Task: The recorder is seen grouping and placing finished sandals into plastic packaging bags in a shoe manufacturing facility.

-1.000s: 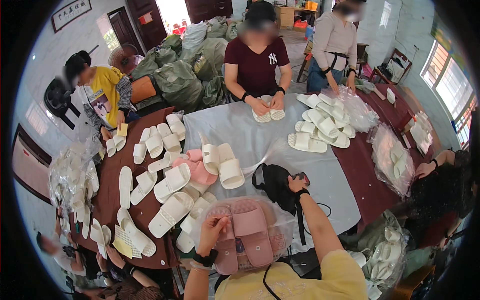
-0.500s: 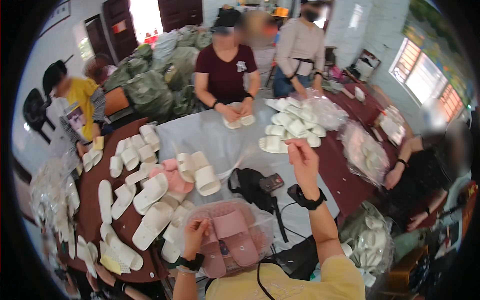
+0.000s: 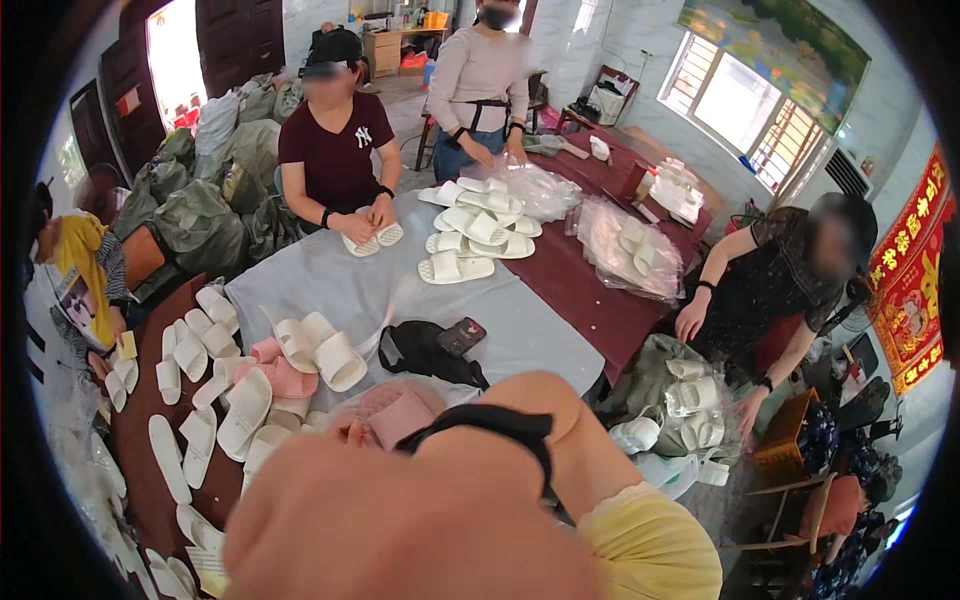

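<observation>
My right hand (image 3: 390, 520) is raised very close to the camera, large and blurred, with its fingers not distinguishable. A black band (image 3: 500, 422) circles that wrist, and the arm bends back to my yellow sleeve. Behind it lies a pair of pink slippers in a clear plastic bag; one pink slipper (image 3: 402, 418) shows, the rest is covered by my arm. At the bag's left side, only a small part of my left hand (image 3: 350, 432) peeks out, its grip hidden. White slippers (image 3: 246, 412) lie just left of it, and a black pouch (image 3: 420, 355) is beyond the bag.
A co-worker in a dark red shirt (image 3: 340, 155) holds white slippers across the table. Another pile of white slippers (image 3: 480, 225) lies at the far side. On the right, a person in black (image 3: 770, 280) reaches beside a bag of slippers (image 3: 690, 400). Full sacks (image 3: 205, 215) stand behind.
My right hand has come from over the table up close to the camera. The view has swung to the right, and my arm now covers most of the bagged pink slippers and my left hand.
</observation>
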`<state>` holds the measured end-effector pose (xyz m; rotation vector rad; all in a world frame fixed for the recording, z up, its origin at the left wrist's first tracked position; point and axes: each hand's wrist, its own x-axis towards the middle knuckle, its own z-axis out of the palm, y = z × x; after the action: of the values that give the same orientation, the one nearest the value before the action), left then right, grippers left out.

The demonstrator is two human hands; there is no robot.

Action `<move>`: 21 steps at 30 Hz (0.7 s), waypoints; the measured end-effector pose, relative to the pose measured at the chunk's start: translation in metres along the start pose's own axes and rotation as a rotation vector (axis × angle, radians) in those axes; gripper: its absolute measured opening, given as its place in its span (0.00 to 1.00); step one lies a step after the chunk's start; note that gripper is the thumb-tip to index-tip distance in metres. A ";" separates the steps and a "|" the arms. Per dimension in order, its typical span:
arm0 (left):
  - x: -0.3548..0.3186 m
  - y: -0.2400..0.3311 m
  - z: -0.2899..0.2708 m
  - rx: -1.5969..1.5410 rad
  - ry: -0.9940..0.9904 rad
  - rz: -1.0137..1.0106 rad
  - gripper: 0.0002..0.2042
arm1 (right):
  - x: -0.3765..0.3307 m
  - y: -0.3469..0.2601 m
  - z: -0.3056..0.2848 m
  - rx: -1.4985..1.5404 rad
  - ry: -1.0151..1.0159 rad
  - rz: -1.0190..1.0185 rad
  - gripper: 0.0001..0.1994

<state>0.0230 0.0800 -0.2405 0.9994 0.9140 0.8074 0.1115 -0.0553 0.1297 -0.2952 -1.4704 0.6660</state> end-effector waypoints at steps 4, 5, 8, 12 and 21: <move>0.006 -0.009 -0.028 0.078 0.036 0.134 0.07 | 0.022 0.033 0.023 0.334 -0.435 -0.010 0.10; 0.008 -0.018 -0.034 0.080 0.046 0.137 0.07 | 0.030 0.043 0.032 0.436 -0.568 -0.016 0.11; 0.009 -0.015 -0.013 0.513 0.018 0.092 0.13 | 0.008 0.108 0.057 0.247 -0.682 0.167 0.11; 0.003 -0.025 -0.009 0.555 0.110 0.262 0.11 | -0.059 0.083 -0.002 -0.070 -0.931 0.302 0.11; -0.012 -0.010 -0.004 0.579 0.269 0.497 0.11 | -0.106 0.188 -0.032 -0.557 -0.689 0.443 0.11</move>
<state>0.0163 0.0673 -0.2477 1.6944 1.1847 1.1423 0.1023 0.0386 -0.0675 -0.9066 -2.2829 0.7340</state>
